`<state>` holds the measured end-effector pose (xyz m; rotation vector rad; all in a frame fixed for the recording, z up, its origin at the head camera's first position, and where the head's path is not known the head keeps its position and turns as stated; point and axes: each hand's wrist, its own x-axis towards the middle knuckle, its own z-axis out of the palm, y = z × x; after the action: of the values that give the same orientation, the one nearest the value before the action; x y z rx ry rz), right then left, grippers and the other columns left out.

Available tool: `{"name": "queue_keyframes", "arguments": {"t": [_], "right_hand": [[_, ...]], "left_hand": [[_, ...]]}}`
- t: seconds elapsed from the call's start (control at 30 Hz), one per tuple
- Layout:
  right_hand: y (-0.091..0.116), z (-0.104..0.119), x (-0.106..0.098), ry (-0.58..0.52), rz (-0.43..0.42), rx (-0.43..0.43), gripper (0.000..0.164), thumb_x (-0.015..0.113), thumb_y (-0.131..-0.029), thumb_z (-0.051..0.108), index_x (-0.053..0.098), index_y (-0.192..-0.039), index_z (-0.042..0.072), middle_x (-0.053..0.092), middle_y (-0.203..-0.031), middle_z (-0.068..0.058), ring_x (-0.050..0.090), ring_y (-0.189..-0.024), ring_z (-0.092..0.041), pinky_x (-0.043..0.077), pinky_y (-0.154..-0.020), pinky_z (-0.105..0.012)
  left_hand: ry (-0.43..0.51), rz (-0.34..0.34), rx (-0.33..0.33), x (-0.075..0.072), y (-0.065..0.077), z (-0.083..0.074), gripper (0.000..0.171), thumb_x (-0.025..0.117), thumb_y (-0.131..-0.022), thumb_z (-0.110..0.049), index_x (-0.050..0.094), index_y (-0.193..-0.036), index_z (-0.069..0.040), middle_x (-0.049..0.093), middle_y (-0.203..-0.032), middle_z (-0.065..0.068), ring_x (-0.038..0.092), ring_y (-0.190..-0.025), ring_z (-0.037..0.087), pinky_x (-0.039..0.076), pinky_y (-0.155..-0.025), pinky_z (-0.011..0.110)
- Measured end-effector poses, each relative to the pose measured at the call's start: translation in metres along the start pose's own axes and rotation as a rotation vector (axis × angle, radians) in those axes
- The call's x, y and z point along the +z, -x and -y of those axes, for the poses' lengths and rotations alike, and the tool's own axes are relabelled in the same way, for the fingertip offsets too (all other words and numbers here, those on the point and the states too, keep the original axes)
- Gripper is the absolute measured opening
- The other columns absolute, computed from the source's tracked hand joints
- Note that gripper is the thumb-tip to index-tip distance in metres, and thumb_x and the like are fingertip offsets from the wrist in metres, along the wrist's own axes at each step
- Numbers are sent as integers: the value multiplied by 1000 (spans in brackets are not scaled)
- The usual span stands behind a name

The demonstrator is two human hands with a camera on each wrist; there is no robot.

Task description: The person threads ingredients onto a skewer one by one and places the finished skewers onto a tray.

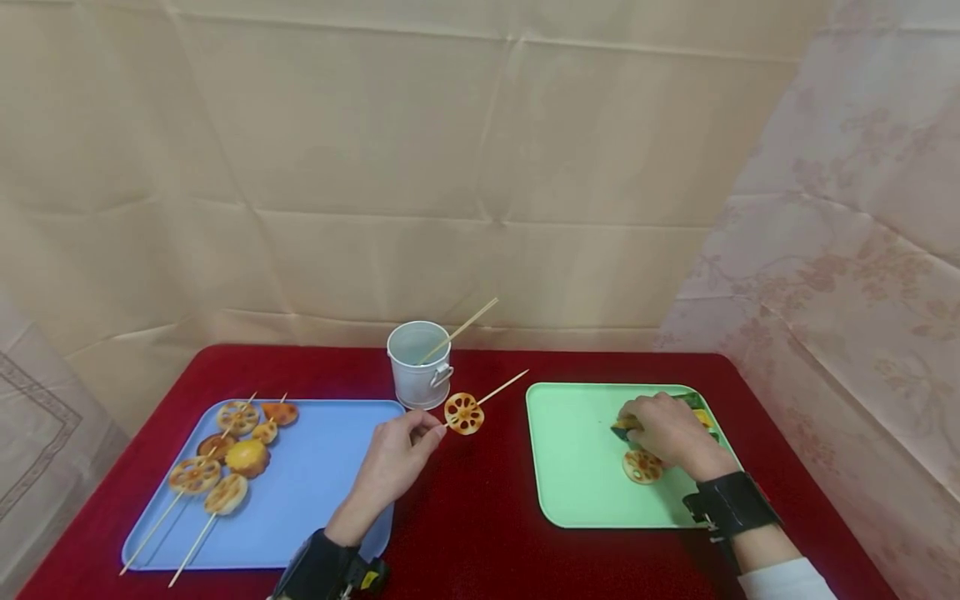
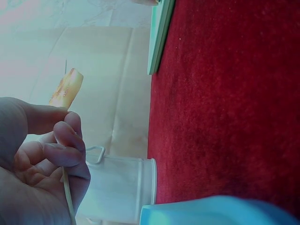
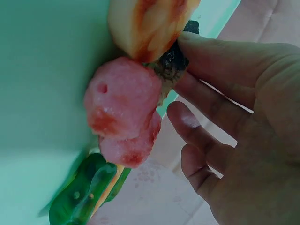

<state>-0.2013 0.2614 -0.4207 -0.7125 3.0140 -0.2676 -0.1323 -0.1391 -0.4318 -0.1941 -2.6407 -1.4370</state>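
Note:
My left hand (image 1: 397,458) pinches a wooden skewer (image 1: 504,387) between thumb and fingers, and the stick's pointed end slants up to the right. A round lotus root slice (image 1: 464,414) is threaded on it, just beyond the fingertips. Over the green tray (image 1: 577,483), my right hand (image 1: 667,429) pinches a dark-skinned, yellowish food piece (image 3: 171,68) between thumb and fingers. Close by lie another lotus root slice (image 1: 642,467), pink lumpy pieces (image 3: 123,96) and green pieces (image 3: 77,192). The right hand partly hides these in the head view.
At the left, a blue tray (image 1: 315,475) bears two loaded skewers with lotus root slices, a yellow piece (image 1: 247,457) and brown pieces. Behind, between the trays, stands a small white metal bucket (image 1: 418,387) with thin sticks (image 1: 476,317) leaning in it. Red cloth (image 1: 480,517) covers the table.

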Motion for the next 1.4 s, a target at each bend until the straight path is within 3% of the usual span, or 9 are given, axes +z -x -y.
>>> {"name": "queue_keyframes", "arguments": {"t": [0.2,0.33,0.6,0.9,1.17,1.4], "right_hand": [[-2,1,1,-25,16,23,20,83,-84,7,73,-101,7,69,-91,-2,64,-82,-23,53,-73,-47],[-5,2,1,-79,23,73,22,81,-87,7,67,-105,6,66,-97,-5,62,-88,-24,53,-74,-46],[-6,10,1,-211,-74,99,21,79,-90,8,66,-107,4,66,-98,-6,62,-90,-24,52,-76,-43],[-7,37,-4,-393,-139,154,27,78,-94,18,64,-114,5,71,-107,-8,66,-97,-26,54,-77,-40],[-17,65,-10,-596,-215,191,33,79,-94,29,67,-117,8,71,-104,-4,70,-86,-17,54,-76,-34],[-30,80,-6,-889,-262,284,40,75,-97,27,65,-125,-1,73,-105,-14,72,-90,-20,56,-80,-25]], "left_hand": [[-3,-2,12,0,-1,2,5,72,-96,-10,73,-92,-9,59,-72,-5,50,-63,11,41,-57,27],[-3,-14,0,-1,0,2,7,71,-97,-12,73,-93,-8,57,-70,-5,49,-62,11,40,-56,27],[7,-18,-24,-3,0,3,8,72,-98,-14,73,-93,-7,57,-69,-4,48,-61,12,39,-55,27],[21,-6,-13,0,0,2,8,72,-97,-15,73,-95,-7,58,-71,-4,49,-63,13,40,-56,27],[10,2,6,5,1,-2,7,73,-97,-14,74,-93,-8,61,-73,-5,51,-66,12,44,-59,27],[20,20,-5,8,2,-3,5,73,-97,-13,75,-92,-11,60,-72,-6,50,-64,11,42,-58,27]]}}
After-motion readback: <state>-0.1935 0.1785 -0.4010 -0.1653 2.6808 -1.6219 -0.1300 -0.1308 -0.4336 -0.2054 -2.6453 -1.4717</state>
